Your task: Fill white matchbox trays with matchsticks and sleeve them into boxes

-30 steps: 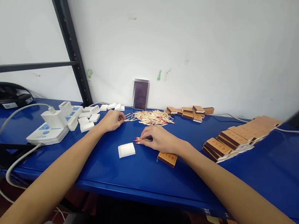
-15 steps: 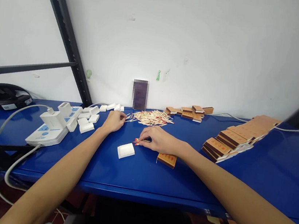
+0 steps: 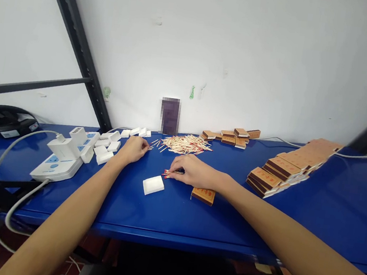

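Note:
My right hand (image 3: 194,171) rests on the blue table (image 3: 173,217), fingers closed round a small bundle of red-tipped matches (image 3: 169,172). Beside its wrist lies a brown matchbox sleeve (image 3: 203,196). A white inner tray (image 3: 153,185) lies just left of the bundle. My left hand (image 3: 134,149) reaches to the left edge of a loose pile of matches (image 3: 186,143), its fingers pinched at a few stray sticks there.
Several white trays (image 3: 108,145) and a white power strip (image 3: 61,157) with a plugged charger and cable sit at left. Brown matchboxes (image 3: 234,137) lie by the wall; a long stack of matchboxes (image 3: 288,167) runs at right. A black shelf frame (image 3: 80,51) slants at left.
My left hand has shifted slightly at the pile's edge, drawing back a little with its fingers pinched. My right hand stays put on the bundle. The view drifted slightly.

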`<state>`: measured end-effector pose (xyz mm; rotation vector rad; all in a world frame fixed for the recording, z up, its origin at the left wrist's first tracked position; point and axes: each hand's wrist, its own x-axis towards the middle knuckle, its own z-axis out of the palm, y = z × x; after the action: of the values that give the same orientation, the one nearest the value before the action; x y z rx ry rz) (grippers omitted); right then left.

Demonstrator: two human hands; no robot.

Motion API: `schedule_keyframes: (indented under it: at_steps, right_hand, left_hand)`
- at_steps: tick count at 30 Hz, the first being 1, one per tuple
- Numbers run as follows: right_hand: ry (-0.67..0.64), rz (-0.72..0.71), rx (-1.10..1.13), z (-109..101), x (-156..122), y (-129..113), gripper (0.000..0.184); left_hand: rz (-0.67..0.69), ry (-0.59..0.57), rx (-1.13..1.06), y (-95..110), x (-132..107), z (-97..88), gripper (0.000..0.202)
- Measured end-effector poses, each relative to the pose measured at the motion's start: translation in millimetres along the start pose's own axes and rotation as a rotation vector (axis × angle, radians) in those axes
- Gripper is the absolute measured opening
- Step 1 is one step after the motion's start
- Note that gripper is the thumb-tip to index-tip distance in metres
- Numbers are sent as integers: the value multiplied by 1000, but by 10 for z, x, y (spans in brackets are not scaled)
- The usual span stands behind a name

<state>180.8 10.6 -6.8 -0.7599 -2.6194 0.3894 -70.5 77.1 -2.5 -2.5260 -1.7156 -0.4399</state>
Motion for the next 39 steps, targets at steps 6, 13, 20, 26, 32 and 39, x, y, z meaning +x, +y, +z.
schedule_keyframes:
  at_steps: [6, 13, 20, 26, 32, 39]
  right_hand:
    - [-7, 2, -7, -9, -1, -22, 18]
    - [1, -11, -5, 10, 5, -4, 18]
    - [21, -2, -69, 72, 51, 4, 20]
    - [16, 31, -137, 67, 31, -30, 19]
    - [120, 28, -146, -38, -18, 13, 20]
    - [95, 171, -127, -219, -119, 60, 22]
  left_hand:
    - [73, -27, 19, 0, -98, -79, 28]
    - [77, -86, -182, 78, -104, -120, 21]
    - [194, -169, -583, 449, -118, 14, 18]
    - [210, -269, -788, 613, -131, 73, 15]
    - [207, -227, -805, 565, -154, 35, 24]
    - [255, -139, -481, 474, -202, -26, 19]
